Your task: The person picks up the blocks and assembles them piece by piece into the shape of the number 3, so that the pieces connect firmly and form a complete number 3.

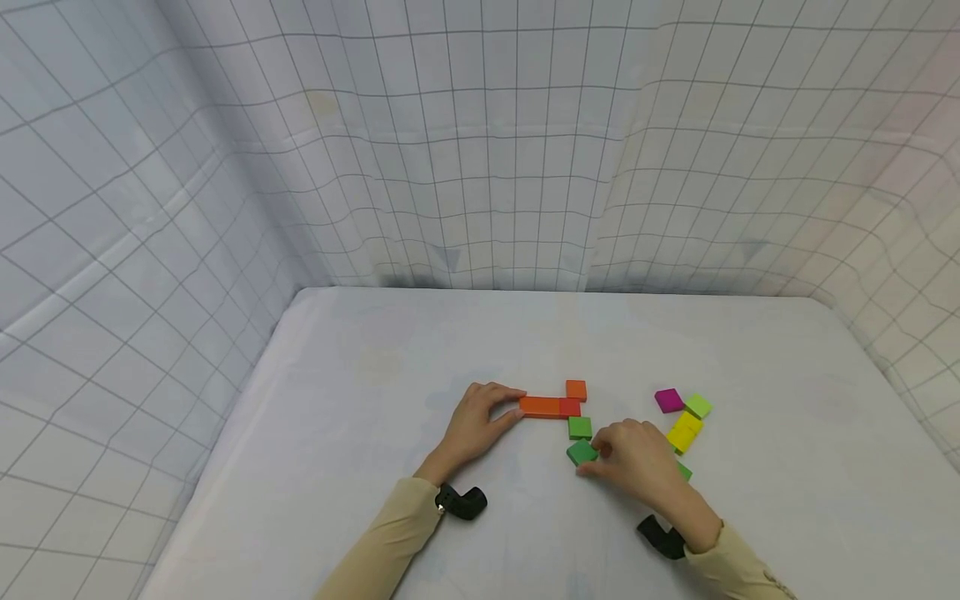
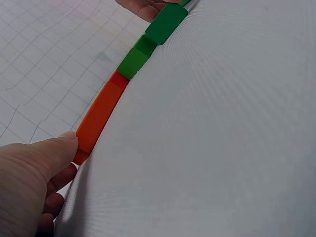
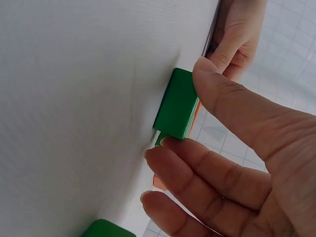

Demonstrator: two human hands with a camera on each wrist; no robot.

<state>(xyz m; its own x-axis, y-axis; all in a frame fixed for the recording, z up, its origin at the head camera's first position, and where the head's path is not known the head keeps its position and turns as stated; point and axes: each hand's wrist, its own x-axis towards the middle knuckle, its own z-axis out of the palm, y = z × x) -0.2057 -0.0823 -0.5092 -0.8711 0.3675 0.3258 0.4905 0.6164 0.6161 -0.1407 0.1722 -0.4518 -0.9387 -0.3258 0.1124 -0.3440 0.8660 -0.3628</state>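
Observation:
My left hand (image 1: 474,429) holds the left end of a long orange block (image 1: 540,407) between thumb and fingers. A red block (image 1: 570,407) adjoins its right end, with a small orange block (image 1: 576,390) just behind. In front lies a light green block (image 1: 580,428). My right hand (image 1: 637,462) pinches a dark green block (image 1: 581,452), turned at an angle close to the light green one. In the right wrist view, the thumb is at one end of this dark green block (image 3: 175,103) and the fingertips at the other. The left thumb meets the orange block (image 2: 101,118) in the left wrist view.
Right of my right hand lie a magenta block (image 1: 669,400), a lime block (image 1: 698,406) and yellow blocks (image 1: 685,432). A green block (image 1: 684,472) is partly hidden by that hand. White cloth covers the table (image 1: 360,383); gridded curtains (image 1: 480,167) enclose its back and sides.

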